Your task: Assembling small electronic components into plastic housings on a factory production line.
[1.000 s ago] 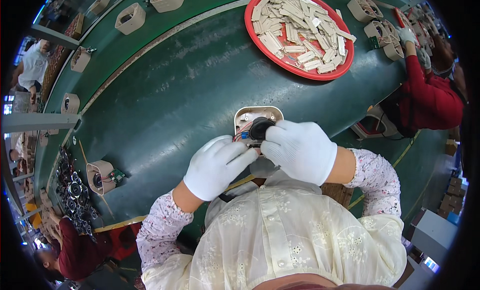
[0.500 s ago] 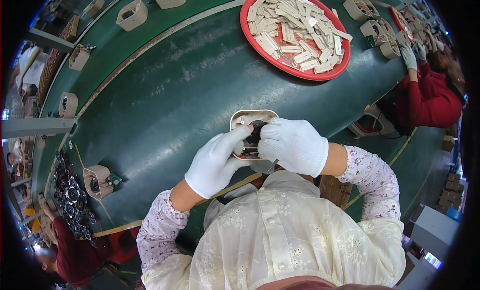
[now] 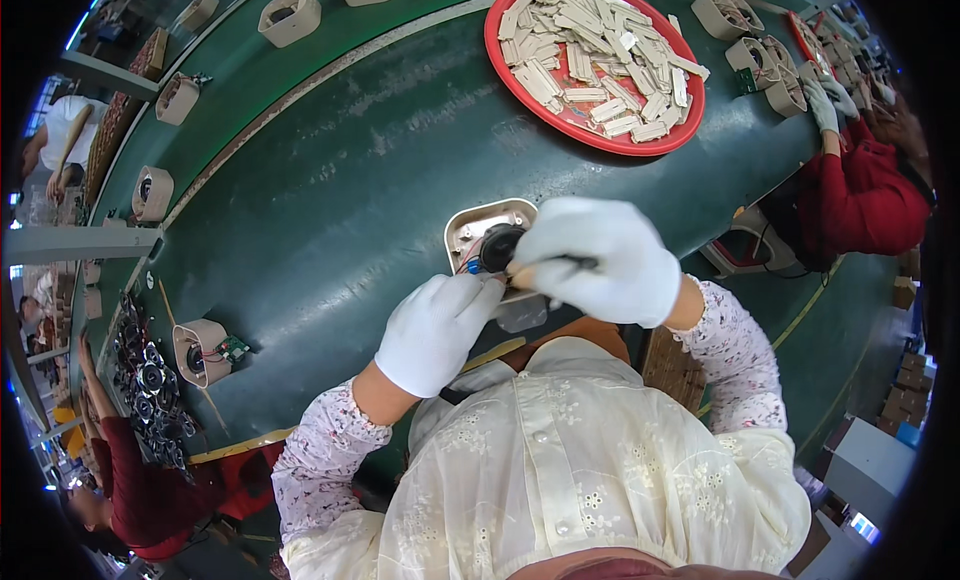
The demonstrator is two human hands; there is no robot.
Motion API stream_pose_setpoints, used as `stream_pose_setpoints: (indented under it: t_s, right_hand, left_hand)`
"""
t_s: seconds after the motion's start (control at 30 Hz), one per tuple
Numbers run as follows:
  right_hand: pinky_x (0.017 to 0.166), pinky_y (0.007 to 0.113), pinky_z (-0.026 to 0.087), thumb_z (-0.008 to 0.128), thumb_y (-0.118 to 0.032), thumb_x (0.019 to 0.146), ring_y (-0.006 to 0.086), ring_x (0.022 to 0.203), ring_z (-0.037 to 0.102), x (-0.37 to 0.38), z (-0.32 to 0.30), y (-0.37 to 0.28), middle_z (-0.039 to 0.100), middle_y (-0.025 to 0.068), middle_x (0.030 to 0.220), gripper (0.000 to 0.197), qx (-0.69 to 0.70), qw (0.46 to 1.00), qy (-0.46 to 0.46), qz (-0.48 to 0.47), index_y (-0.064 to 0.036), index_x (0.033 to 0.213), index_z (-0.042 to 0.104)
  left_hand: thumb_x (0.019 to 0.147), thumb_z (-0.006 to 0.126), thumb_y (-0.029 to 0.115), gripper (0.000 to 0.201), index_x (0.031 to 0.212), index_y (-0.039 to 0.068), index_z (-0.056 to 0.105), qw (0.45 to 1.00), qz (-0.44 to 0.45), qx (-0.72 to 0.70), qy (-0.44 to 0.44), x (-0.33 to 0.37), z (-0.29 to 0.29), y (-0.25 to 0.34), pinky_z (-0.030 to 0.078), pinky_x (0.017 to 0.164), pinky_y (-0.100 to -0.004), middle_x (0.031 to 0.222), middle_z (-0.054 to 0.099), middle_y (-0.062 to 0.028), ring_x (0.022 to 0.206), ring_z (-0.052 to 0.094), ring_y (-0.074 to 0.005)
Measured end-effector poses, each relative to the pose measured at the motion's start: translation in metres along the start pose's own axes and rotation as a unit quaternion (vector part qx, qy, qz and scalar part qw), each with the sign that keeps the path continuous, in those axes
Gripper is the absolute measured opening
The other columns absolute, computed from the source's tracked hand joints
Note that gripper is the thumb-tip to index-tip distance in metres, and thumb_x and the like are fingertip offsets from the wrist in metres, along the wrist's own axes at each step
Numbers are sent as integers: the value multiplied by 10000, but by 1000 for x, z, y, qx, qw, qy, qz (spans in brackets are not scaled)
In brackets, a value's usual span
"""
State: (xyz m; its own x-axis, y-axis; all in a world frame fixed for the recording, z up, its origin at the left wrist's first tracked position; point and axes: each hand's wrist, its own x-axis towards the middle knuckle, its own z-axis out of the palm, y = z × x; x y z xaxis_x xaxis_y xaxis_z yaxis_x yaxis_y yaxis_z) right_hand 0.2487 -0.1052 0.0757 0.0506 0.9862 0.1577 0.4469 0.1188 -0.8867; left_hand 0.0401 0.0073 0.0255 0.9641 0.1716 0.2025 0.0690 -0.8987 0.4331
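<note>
In front of me a cream plastic housing [image 3: 458, 223] lies with its hollow side up. Inside it are a round black speaker [image 3: 502, 247], thin red wires and a small blue part [image 3: 473, 266]. My left hand [image 3: 435, 335], in a white glove, grips the near left edge of the housing with its fingers closed. Over the right side hovers my right hand [image 3: 605, 260], gloved and smeared by motion. Its fingers are pinched, with bare fingertips at the near edge of the speaker. Something thin and dark [image 3: 578, 262] shows against its palm, too blurred to name.
A red tray [image 3: 600, 145] heaped with cream plastic strips stands at the far side. Another housing [image 3: 200, 352] with a green circuit board sits left, beside a pile of black speakers [image 3: 150, 380]. More housings [image 3: 290, 17] line the green belt. Co-workers sit on both sides.
My right hand has lifted and shifted right, uncovering the black speaker. My left hand has drawn back to the near edge. Housings on the far belt have shifted right in view.
</note>
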Motion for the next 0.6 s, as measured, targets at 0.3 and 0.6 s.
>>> stream_pose_setpoints:
  t_s: [0.3,0.6]
  right_hand:
    - [528,228,380,493,-128,1015,63,588,469,-4,9,-4,693,96,942,239,392,904,169,-15,49,1077,640]
    - [580,236,403,488,-193,1033,72,605,482,-7,33,28,634,66,880,277,374,919,125,-9,37,1023,643]
  left_hand:
    - [804,660,98,304,1105,67,679,997,-63,-13,38,11,15,18,514,661,-384,896,623,-89,800,615,-290]
    - [799,590,78,372,1169,84,632,997,-27,-10,73,8,20,13,534,668,-339,969,609,-53,804,614,-236]
